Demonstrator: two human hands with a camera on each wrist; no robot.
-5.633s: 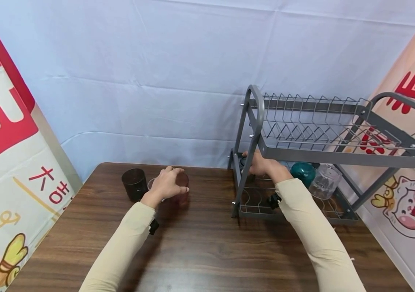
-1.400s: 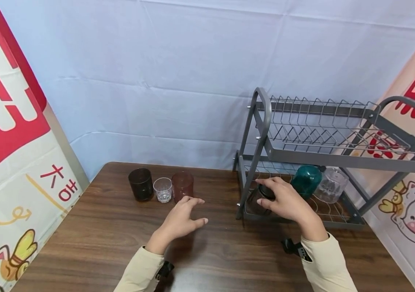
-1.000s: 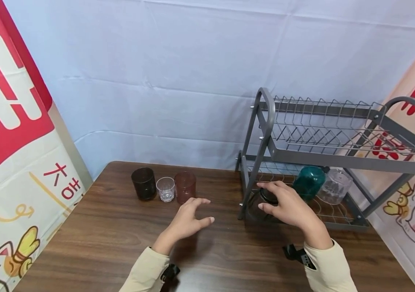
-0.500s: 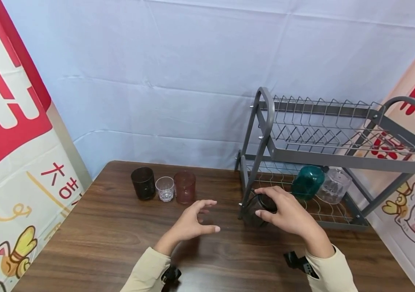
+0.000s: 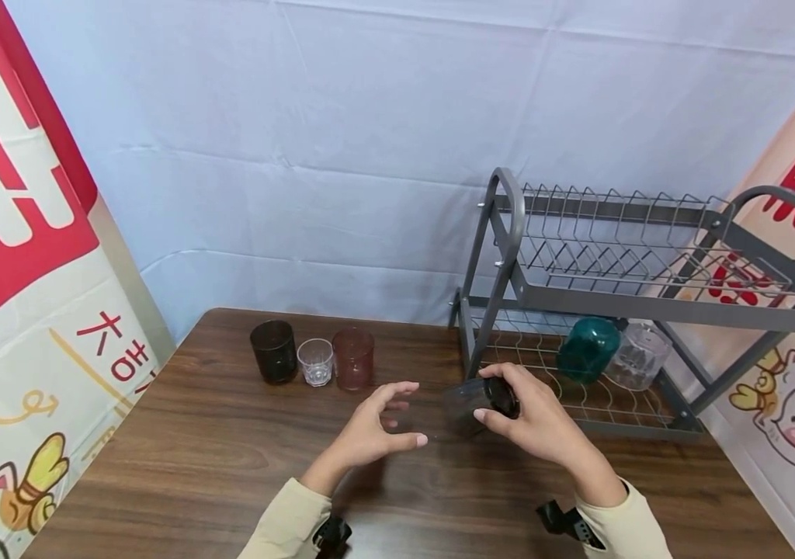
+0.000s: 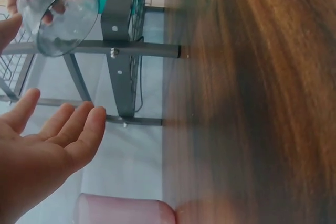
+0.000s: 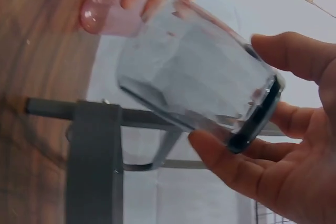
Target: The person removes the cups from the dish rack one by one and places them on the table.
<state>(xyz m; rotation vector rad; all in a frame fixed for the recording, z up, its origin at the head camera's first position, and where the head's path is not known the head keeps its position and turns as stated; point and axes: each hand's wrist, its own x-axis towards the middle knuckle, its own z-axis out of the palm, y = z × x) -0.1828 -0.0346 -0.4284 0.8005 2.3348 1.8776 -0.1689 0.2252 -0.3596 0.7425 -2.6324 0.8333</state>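
Note:
My right hand (image 5: pixel 537 419) grips a smoky grey drinking glass (image 5: pixel 466 402) round its thick base, just in front of the rack's lower left corner. The glass is tilted on its side with its mouth facing left, as the right wrist view shows with the see-through glass (image 7: pixel 194 66) between thumb and fingers. Facing that mouth, my left hand (image 5: pixel 368 431) is held over the table with fingers spread and holds nothing. Behind the left hand a reddish glass (image 5: pixel 353 359), a small clear glass (image 5: pixel 316 362) and a black glass (image 5: pixel 274 352) stand in a row.
A grey two-tier dish rack (image 5: pixel 649 299) stands at the right. On its lower tier sit a teal glass (image 5: pixel 588 349) and a clear glass (image 5: pixel 638 357). The wooden table (image 5: pixel 195 466) meets a pale cloth backdrop (image 5: pixel 341 194) at the back.
My right hand has brought the smoky glass out of the rack's lower tier, leftward and nearer, and tipped it sideways. My left hand has moved from the reddish glass toward it.

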